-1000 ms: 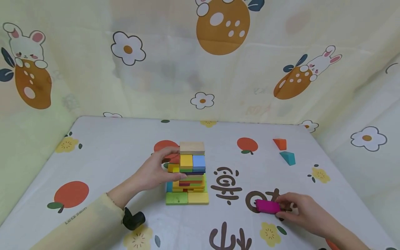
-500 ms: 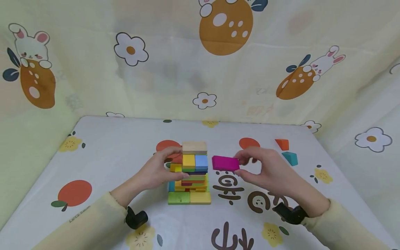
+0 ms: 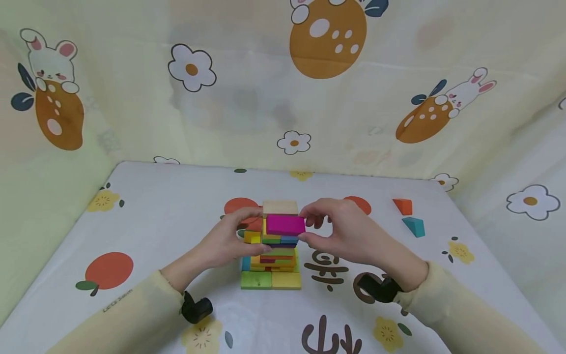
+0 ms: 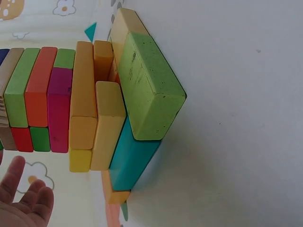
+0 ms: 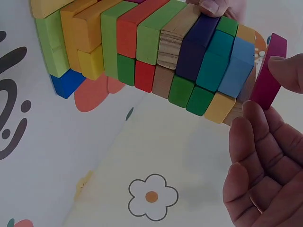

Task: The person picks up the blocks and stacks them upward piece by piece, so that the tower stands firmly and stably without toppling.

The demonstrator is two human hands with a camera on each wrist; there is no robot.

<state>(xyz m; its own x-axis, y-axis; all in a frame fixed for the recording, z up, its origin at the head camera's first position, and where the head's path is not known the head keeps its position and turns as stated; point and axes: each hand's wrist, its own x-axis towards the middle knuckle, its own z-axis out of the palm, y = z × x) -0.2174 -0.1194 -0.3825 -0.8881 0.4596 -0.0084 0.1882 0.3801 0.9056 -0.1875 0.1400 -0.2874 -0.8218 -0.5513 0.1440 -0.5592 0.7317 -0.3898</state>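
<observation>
Two hands at block tower [image 3: 273, 246], mid-table. Right hand [image 3: 349, 233] fingers pinch magenta block [image 3: 285, 224] at tower's top; left hand [image 3: 230, 238] fingertips touch tower's side, loosely curved.

- We find the block tower [image 3: 271, 250] standing mid-table [image 3: 168, 221], hemmed on both flanks: left hand [image 3: 227, 241] against its left side, right hand [image 3: 349, 236] at its upper right, holding the magenta block [image 3: 285, 224] at the top.
- Access from above is taken up by that magenta block and the natural wood block [image 3: 280, 207] behind it.
- Open tabletop lies left of the tower and in front of it.
- At far right, the orange wedge [image 3: 403, 206] and teal wedge [image 3: 414, 226] stand well apart from the tower.
- The curtain wall [image 3: 247, 98] closes the rear and both sides.
</observation>
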